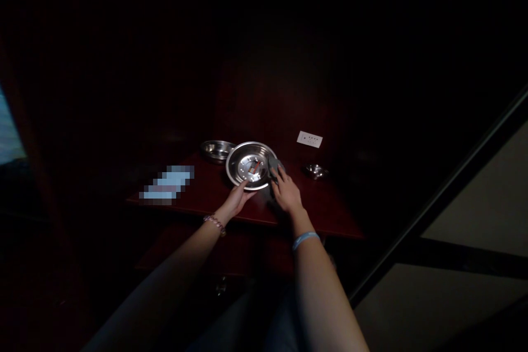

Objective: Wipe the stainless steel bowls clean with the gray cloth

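Note:
A shiny round metal basin [244,165] with a small coloured label at its centre is tilted toward me above a dark red table. My left hand [237,198] grips its near rim, thumb on the inside and fingers underneath. At the basin's right rim, my right hand [285,190] has its fingers closed on a dark grey cloth [274,166], which presses against the metal. A bracelet of beads is on the left wrist and a light blue band on the right.
Behind and left of the basin stands another metal basin [214,149]. A small metal bowl [316,171] sits to the right. The red table [325,214] meets a back wall carrying a white socket plate [309,139]. A blurred pale patch [167,184] lies at left.

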Motion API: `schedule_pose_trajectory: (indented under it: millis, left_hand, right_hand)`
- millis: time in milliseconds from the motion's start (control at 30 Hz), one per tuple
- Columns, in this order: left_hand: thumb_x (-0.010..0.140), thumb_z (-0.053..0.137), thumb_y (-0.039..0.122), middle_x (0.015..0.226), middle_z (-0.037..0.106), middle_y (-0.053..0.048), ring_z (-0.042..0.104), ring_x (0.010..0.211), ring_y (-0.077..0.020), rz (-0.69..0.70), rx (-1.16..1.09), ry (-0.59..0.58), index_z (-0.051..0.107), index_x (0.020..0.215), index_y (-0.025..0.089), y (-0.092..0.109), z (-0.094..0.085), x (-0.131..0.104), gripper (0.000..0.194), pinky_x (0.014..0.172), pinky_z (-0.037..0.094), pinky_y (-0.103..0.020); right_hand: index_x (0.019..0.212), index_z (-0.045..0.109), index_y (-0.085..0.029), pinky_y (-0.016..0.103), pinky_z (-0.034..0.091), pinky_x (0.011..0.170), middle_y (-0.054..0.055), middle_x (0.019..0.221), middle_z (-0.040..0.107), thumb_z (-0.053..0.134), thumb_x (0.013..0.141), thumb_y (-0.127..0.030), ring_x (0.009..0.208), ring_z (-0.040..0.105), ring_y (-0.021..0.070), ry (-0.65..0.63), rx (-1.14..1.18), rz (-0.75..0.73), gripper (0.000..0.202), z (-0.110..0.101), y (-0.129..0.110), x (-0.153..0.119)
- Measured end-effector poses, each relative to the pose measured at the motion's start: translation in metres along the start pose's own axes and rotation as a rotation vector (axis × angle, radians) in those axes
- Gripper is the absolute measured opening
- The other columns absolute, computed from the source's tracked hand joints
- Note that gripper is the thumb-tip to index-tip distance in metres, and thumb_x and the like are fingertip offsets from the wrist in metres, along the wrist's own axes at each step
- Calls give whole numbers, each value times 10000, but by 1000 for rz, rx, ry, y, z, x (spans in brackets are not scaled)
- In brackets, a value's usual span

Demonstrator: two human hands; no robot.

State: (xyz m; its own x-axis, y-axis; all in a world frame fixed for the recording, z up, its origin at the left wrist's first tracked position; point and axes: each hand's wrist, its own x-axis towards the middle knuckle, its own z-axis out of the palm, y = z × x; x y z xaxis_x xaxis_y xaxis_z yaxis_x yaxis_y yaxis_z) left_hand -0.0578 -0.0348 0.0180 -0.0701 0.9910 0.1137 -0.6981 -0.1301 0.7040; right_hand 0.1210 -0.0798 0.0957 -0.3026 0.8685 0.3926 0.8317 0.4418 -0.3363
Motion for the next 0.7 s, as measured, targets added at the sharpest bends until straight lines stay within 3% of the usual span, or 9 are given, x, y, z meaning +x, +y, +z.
schedule_pose_trajectory:
  millis: [100, 167, 233, 300, 433, 567, 700]
  left_hand:
    - [855, 678, 167, 1233, 726, -140, 662, 1191, -244, 4, 18, 0, 703, 1119, 150, -2, -2, 1, 265, 1042, 527, -436]
    - [840, 692, 166, 1208, 736, -141, 667, 1181, -241, -8, 30, 8, 710, 1097, 152, -2, -3, 0, 258, 1039, 525, -434]
    - [834, 697, 170, 1184, 745, -140, 673, 1172, -241, -16, 24, 11, 714, 1087, 152, -2, -2, 0, 254, 1038, 525, -431]
    - [830, 700, 177, 1165, 752, -137, 684, 1156, -243, -20, 3, 10, 715, 1084, 151, -1, 0, -1, 256, 1035, 527, -431]
    - [818, 707, 176, 1118, 764, -142, 703, 1121, -247, -33, -12, 20, 712, 1067, 131, 1, 4, -2, 254, 1033, 529, -432]
    - [799, 720, 177, 1097, 771, -139, 702, 1122, -254, -37, 21, 9, 715, 1035, 134, 2, 6, -5, 240, 1035, 522, -443]
    - [804, 693, 169, 1072, 776, -133, 707, 1094, -249, -39, 62, -2, 722, 978, 135, 2, 8, -6, 180, 1015, 530, -416]
  right_hand:
    - [1599, 236, -320, 518, 340, 1184, 43, 1712, -25, 456, 989, -495, 1520, 259, 338, -84, 114, 92, 672, 16, -2, 4]
    - [1611, 183, -304, 504, 325, 1196, 78, 1709, -49, 498, 956, -571, 1537, 228, 322, -91, 240, 136, 774, 24, -2, 8]
    - [1603, 225, -274, 447, 289, 1220, 90, 1705, 64, 484, 956, -590, 1541, 235, 266, -62, 369, 140, 765, 27, -3, 13]
    - [1557, 349, -250, 388, 276, 1225, 79, 1659, 272, 393, 998, -555, 1515, 303, 200, -7, 491, 124, 639, 28, -5, 19]
    - [1364, 556, -239, 336, 365, 1162, 53, 1437, 585, 221, 1039, -441, 1361, 508, 150, 133, 634, 162, 508, 25, -8, 25]
    - [1269, 490, -245, 300, 467, 1052, 66, 1306, 639, 463, 958, -364, 1190, 617, 158, 273, 643, 244, 335, 29, -9, 25]
    - [1282, 321, -236, 298, 527, 963, 119, 1259, 620, 615, 872, -322, 1063, 669, 153, 376, 791, 403, 511, 38, -8, 31]
